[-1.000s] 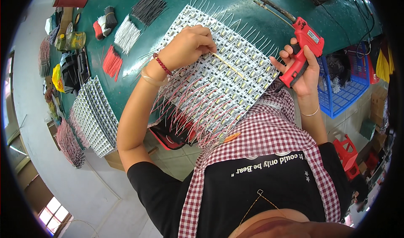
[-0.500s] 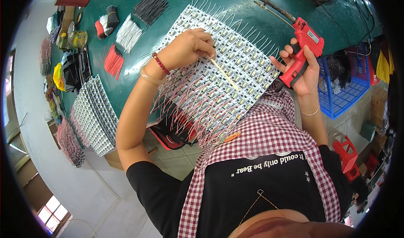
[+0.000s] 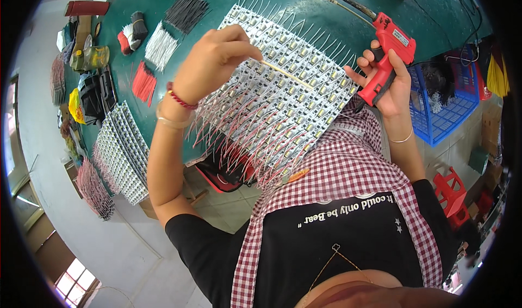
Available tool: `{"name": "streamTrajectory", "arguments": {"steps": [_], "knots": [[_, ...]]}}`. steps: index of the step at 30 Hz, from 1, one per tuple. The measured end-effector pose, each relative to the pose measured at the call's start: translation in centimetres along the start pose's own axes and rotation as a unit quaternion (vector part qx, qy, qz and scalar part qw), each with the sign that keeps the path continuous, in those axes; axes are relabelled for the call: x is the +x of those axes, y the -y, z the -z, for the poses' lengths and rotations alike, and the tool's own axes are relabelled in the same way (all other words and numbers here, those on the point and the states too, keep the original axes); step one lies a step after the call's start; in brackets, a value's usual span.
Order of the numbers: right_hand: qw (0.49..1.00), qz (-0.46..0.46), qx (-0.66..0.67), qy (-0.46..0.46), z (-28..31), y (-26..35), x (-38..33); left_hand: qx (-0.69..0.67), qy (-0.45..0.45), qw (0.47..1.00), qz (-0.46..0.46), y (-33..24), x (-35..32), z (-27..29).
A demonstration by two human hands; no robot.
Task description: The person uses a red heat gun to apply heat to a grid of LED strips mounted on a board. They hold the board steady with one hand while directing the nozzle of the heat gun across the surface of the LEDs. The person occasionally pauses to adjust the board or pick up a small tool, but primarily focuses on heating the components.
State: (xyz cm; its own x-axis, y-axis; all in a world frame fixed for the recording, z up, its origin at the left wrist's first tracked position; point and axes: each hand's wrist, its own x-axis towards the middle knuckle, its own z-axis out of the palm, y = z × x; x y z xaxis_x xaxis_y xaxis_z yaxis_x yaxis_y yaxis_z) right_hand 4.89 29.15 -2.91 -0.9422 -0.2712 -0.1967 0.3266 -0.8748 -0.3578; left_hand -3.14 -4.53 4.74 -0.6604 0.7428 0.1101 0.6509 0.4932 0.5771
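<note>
A worker's left hand (image 3: 215, 63) pinches one end of a thin pale stick (image 3: 285, 75), laying it slantwise across a white LED panel (image 3: 277, 101) studded with small yellowish blocks in neat rows. The panel rests on a green table (image 3: 304, 14), its near edge overhanging toward a checked apron (image 3: 348, 166), with fine red and white wires (image 3: 234, 139) bristling from its sides. The right hand (image 3: 389, 87) is closed round the grip of a red plastic soldering gun (image 3: 386, 49), held just off the panel's right edge, its long dark metal tip pointing left above the table. Farther left lie bundles of black (image 3: 186, 11), white (image 3: 160, 47) and red wire (image 3: 144, 82), and more panels (image 3: 122, 153).
</note>
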Motion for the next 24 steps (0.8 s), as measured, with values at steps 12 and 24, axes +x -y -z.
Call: {"name": "streamTrajectory", "arguments": {"steps": [12, 24], "knots": [[1.000, 0.000, 0.008, 0.019, 0.4, 0.1, -0.1, -0.031, 0.015, 0.999, -0.019, 0.0, 0.2, -3.8], [1.000, 0.007, 0.005, -0.001, 0.5, 0.0, -0.2, -0.013, 0.016, 0.999, -0.033, -0.2, -0.1, -3.7]]}}
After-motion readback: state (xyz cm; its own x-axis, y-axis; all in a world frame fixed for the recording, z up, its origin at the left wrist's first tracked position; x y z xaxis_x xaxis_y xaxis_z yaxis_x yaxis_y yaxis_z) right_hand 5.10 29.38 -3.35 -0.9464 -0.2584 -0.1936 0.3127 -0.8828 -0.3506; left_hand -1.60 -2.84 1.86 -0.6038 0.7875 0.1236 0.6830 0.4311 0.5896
